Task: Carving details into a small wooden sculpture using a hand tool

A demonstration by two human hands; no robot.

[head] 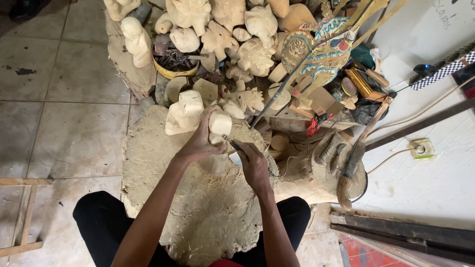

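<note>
- nearest the camera are the person's knees in black trousers (99, 217), spread to either side of a big, rough wooden block (198, 217) that serves as the desk; its top is chipped and pale with dust.
- the left hand (200, 143) is wrapped around a small pale wood carving (219, 123), fingers curled over its top and side, holding it down on the far part of the block.
- the right hand (253, 165) is closed in a fist-like pinch on a thin dark-handled carving tool (232, 143), whose tip meets the lower edge of the carving.
- the carving is still blocky: rounded outline, smooth faces, no fine features that can be made out. judging by that, shaping is at an early to middle stage, with detail work left.
- just beside it, touching or nearly so, stands a larger roughed-out piece (183, 113) with a cut notch on top, also unfinished.
- beyond lies a heap of bare wood figures (232, 34), several with carved faces and limbs, further along than the one in hand but all unpainted.
- one painted puppet (321, 49) in red, blue and gold leans among them on a long stick, the only coloured, seemingly finished item.
- a yellow-rimmed bowl (173, 66) holds dark bits; what they are cannot be told.
- a mallet-like wooden tool (354, 163) lies to the right, untouched, near a cable on the white floor.
</note>
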